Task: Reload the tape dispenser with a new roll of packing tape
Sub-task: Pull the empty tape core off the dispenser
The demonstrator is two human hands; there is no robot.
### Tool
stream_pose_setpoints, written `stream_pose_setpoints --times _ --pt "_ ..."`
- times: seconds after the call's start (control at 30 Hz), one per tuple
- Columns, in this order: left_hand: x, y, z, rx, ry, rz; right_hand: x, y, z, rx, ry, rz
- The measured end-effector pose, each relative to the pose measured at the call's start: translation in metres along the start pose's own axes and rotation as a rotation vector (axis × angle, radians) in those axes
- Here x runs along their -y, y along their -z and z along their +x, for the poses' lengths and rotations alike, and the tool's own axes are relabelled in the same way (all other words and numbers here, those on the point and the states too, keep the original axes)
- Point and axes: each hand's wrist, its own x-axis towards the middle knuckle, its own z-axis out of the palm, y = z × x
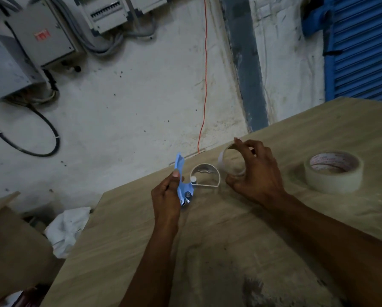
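A blue tape dispenser (182, 182) with a white half-round hub (205, 175) lies on the wooden table (229, 240) near its far edge. My left hand (166, 196) grips the dispenser's blue body, thumb along its handle. Just right of the hub, my right hand (255, 173) holds an empty cardboard tape core (224, 158), fingers curled round its rim, lifted slightly off the table. A full roll of pale packing tape (333, 172) lies flat on the table to the right, apart from both hands.
The table's far edge runs diagonally behind the dispenser, with a white wall beyond. A red cord (205, 85) hangs down the wall. Below the table on the left are a cardboard box (10, 247) and a white crumpled bag (68, 229). A blue shutter (362, 47) is at the upper right.
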Motion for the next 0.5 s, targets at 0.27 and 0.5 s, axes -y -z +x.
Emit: stream_pose_setpoints --times 0.27,0.5 --pt "-0.015 -0.001 -0.013 0.354 0.245 0.245 -0.011 -0.002 0.002 0.377 -0.117 -0.3" --pt "-0.012 -0.009 -0.02 0.448 0.218 0.398 -0.004 0.035 0.004 0.291 -0.107 -0.41"
